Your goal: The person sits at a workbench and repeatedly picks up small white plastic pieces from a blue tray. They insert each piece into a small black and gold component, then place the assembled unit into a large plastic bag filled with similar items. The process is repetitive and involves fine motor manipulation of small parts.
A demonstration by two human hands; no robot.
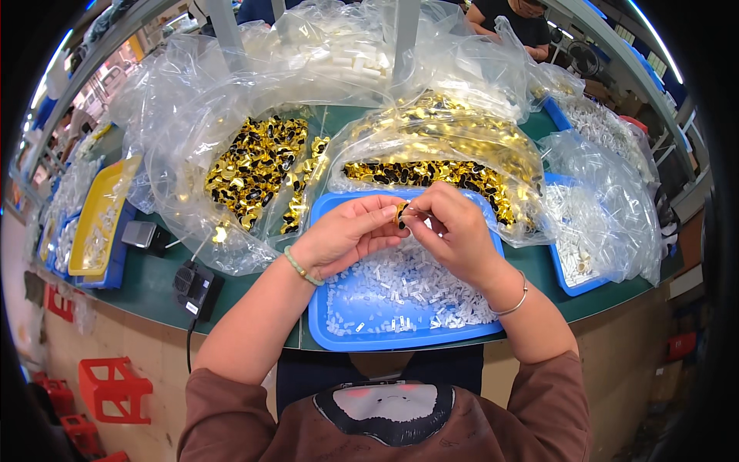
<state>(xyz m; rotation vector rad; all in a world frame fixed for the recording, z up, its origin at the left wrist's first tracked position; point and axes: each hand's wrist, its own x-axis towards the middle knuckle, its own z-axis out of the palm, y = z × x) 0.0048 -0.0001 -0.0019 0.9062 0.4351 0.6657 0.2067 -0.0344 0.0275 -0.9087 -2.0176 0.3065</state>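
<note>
My left hand [356, 231] and my right hand [454, 231] meet above a blue tray [319, 323]. Between their fingertips is a small black and gold part [400, 215], pinched by both hands. What my right fingertips may hold besides it is too small to make out. Many small white plastic pieces [400, 281] lie loose in the tray under my hands. Past the tray, a clear plastic bag [431, 127] lies open, full of black and gold parts [431, 173]. More of these parts [258, 165] are heaped on plastic to the left.
Large clear bags of white pieces [339, 58] stand at the back, behind metal posts [406, 38]. A yellow tray [96, 219] sits at left, near a black device [194, 289] with a cable. At right is another blue tray [573, 285]. A person [512, 23] sits across, far right.
</note>
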